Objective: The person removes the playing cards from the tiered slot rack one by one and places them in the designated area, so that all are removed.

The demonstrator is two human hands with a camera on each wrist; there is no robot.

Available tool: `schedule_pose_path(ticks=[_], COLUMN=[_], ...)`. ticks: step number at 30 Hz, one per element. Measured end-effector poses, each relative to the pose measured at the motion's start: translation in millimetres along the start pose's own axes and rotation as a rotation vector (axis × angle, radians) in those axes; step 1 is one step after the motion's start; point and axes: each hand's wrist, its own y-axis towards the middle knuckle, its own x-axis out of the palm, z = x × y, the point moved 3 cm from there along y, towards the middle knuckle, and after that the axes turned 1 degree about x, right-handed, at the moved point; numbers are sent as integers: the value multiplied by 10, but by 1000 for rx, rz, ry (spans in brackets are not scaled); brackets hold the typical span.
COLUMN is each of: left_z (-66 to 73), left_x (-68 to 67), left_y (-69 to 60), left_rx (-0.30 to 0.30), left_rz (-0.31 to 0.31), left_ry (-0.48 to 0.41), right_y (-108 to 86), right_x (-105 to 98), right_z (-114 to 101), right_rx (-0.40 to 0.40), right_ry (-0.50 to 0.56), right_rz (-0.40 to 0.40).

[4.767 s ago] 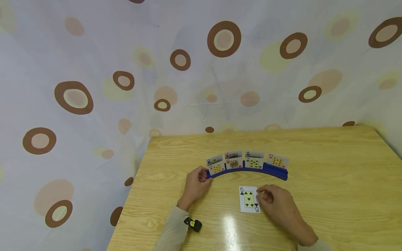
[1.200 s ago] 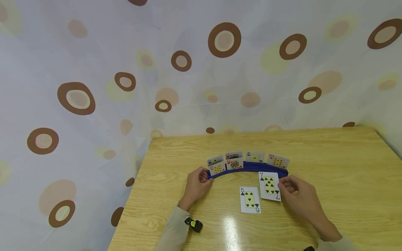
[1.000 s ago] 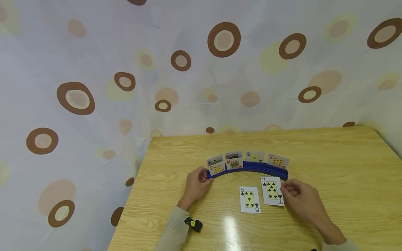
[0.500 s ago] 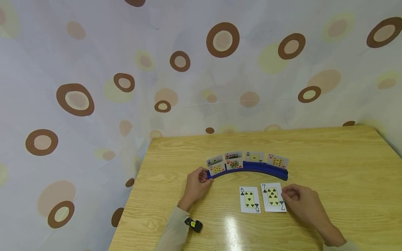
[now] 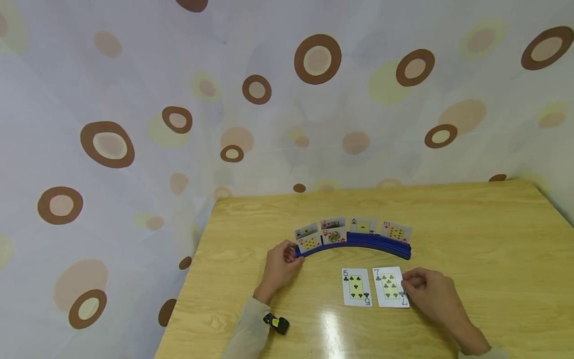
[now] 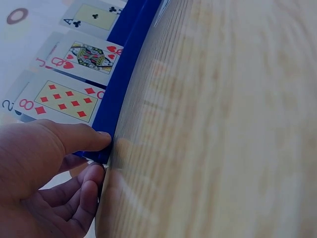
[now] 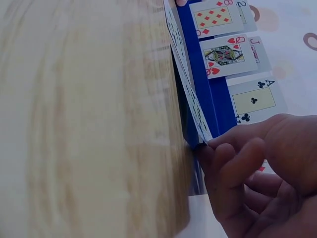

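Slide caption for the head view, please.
Right hand pinches the seven of clubs beside the five of clubs; left hand grips the blue rack.

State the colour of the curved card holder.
The card holder is blue, seen best in the head view.

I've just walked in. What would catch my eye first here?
Probably the curved blue rack on the table, with playing cards standing in it and the left hand gripping its left end. In front of it, the right hand pinches the seven of clubs beside the five of clubs. Behind the table rises a pale, brown-ringed backdrop.
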Motion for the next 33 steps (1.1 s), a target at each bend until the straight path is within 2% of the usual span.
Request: schedule_pose_path(ticks=[11,22,28,33], left_z=[-1,19,25,21], left_x=[6,6,10,8], left_y=[2,-5,-3,-11], left_rx=[7,2,1,2], left_rz=[6,8,3,3], left_ry=[-5,-16,-14,-16], right_y=[-35,-72,-64,-55], right_x=[18,-11,5,72], right_z=[-1,-8,-17,-60], right_rx=[52,55,23,21], right_ry=[44,38,20,59], right_rz=[-1,1,40,80])
